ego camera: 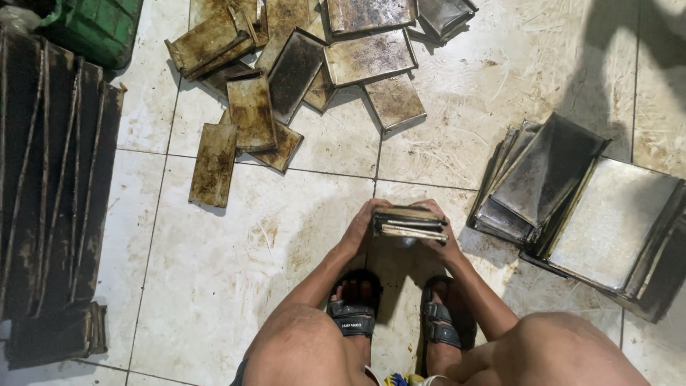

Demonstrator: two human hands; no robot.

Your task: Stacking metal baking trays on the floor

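**Small stack of metal trays held between both hands above the floor**

The stack of trays [409, 223] sits between the two hands, just above the sandalled feet and the tiled floor [236, 257]. The left hand [363, 227] closes on the stack's left end, the fingers curled round the edge. The right hand [441, 236] clasps the right end, the thumb side over the top tray. Both hands are folded narrowly onto the metal, with no gap between palm and stack. The stack is seen edge-on; about four thin trays show as layered rims, though the exact count is hard to tell.

A scattered pile of greasy trays [300, 71] lies well apart at the top of the view: roughly a dozen, overlapping at odd angles, some running off the frame. One of them, a narrow tray [214, 164], lies at the pile's lower left edge. To the person's right, near the right hand, lies a leaning stack of cleaner trays [543, 179], with a large pale tray [614, 221] on top of others beside it; their number cannot be counted. Along the far left stand dark trays on edge in rows [50, 171]. A green crate [100, 25] shows in the top left corner.
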